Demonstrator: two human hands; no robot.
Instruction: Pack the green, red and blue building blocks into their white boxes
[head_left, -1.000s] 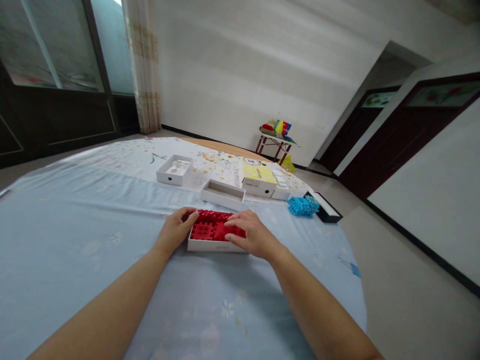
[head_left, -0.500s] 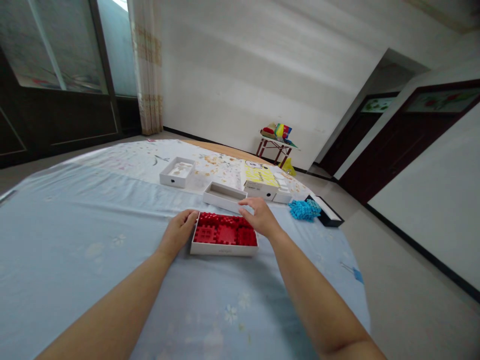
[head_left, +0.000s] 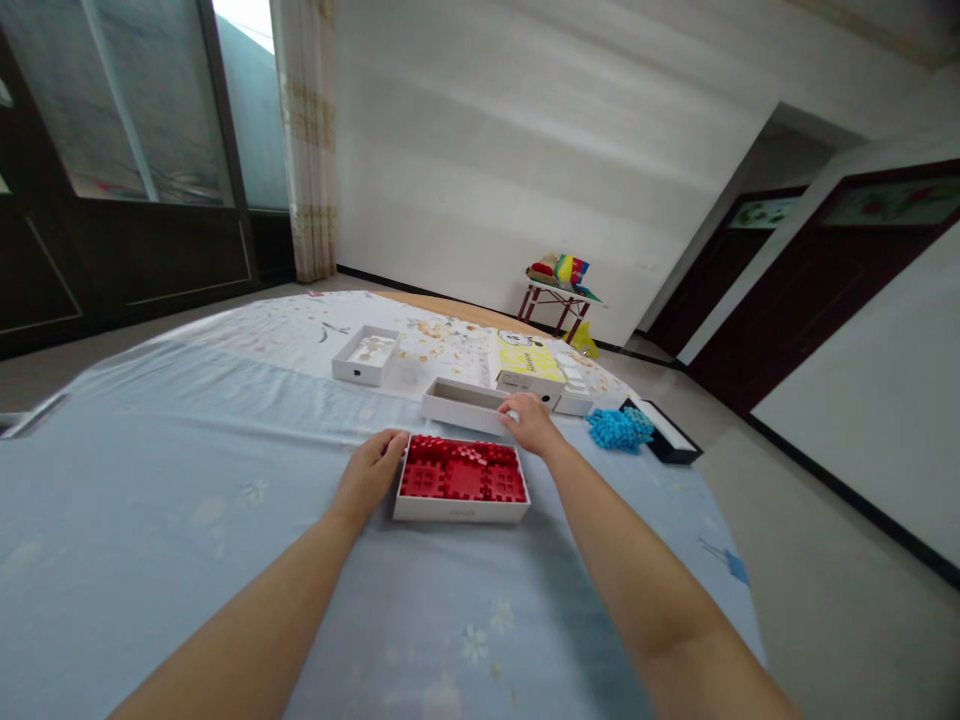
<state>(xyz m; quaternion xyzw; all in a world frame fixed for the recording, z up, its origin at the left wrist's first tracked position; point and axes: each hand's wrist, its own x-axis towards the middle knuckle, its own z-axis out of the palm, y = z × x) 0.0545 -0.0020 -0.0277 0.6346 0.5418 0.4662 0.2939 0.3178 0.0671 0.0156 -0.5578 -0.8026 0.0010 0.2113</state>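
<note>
A shallow white box point(head_left: 461, 510) lies on the table in front of me, packed with red plastic interlocking blocks point(head_left: 465, 480). My left hand point(head_left: 373, 468) is closed at the box's left end, its fingertips on the rim. Just behind stands a white box lid point(head_left: 459, 410) with its hollow side up and nothing visible inside. My right hand point(head_left: 531, 424) has thumb and fingers closed on the lid's right end, partly hiding that corner.
Behind are an open white box point(head_left: 365, 372), a yellow-and-white box point(head_left: 525, 385) and a white tray point(head_left: 574, 403). Blue blocks point(head_left: 620, 428) lie to the right, beside a black box point(head_left: 675, 456). A floral cloth point(head_left: 225, 600) covers the table.
My right hand has moved slightly forward onto the lid's right end. My left hand stays at the box's left end. The whole view has shifted a little.
</note>
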